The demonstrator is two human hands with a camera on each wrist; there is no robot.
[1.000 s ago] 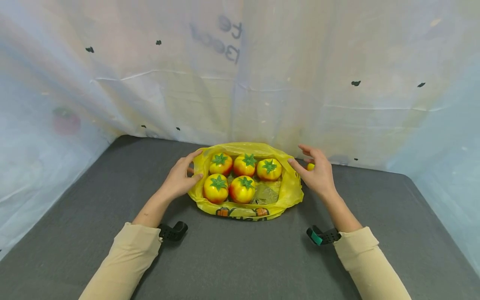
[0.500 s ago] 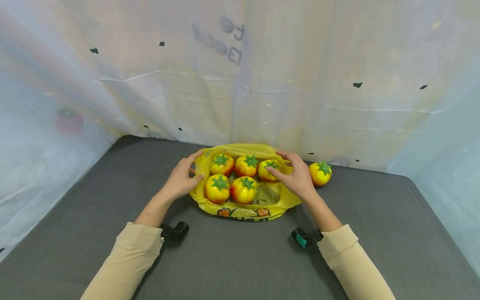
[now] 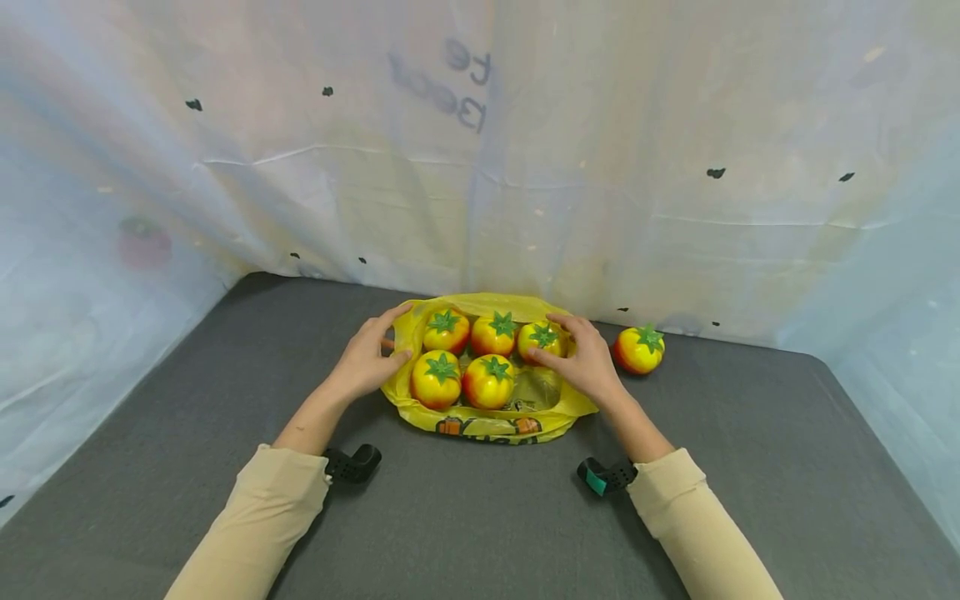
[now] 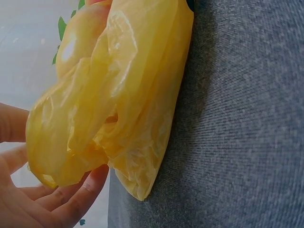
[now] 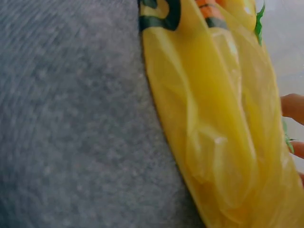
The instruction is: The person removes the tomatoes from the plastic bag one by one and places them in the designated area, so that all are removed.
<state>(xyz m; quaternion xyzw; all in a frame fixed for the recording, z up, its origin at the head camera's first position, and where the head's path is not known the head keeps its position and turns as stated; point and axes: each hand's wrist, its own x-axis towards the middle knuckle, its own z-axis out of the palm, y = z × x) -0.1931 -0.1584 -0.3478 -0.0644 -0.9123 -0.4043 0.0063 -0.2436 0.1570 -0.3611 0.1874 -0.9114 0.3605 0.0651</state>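
A yellow plastic bag (image 3: 480, 429) lies with its mouth wide, its rim spread round several yellow-red tomatoes (image 3: 488, 382) with green star-shaped leaves. My left hand (image 3: 366, 357) holds the bag's left side, thumb and fingers about the rim. In the left wrist view, the fingers (image 4: 90, 185) reach behind the crumpled plastic. Over the bag's right end, my right hand (image 3: 587, 358) grips the back right tomato (image 3: 543, 336), thumb on the near side and fingers beyond. The right wrist view shows mainly the bag's side (image 5: 209, 133); only some fingertips (image 5: 293, 107) appear at its edge.
One more tomato (image 3: 639, 349) sits outside the bag, to the right, near the back edge of the dark grey table (image 3: 480, 517). Pale plastic sheeting (image 3: 562, 150) hangs behind the table and along both sides.
My right hand has moved left from beside the outer tomato, over the bag's rim, to the back right tomato. The outer tomato has come into view. My left hand stays at the bag.
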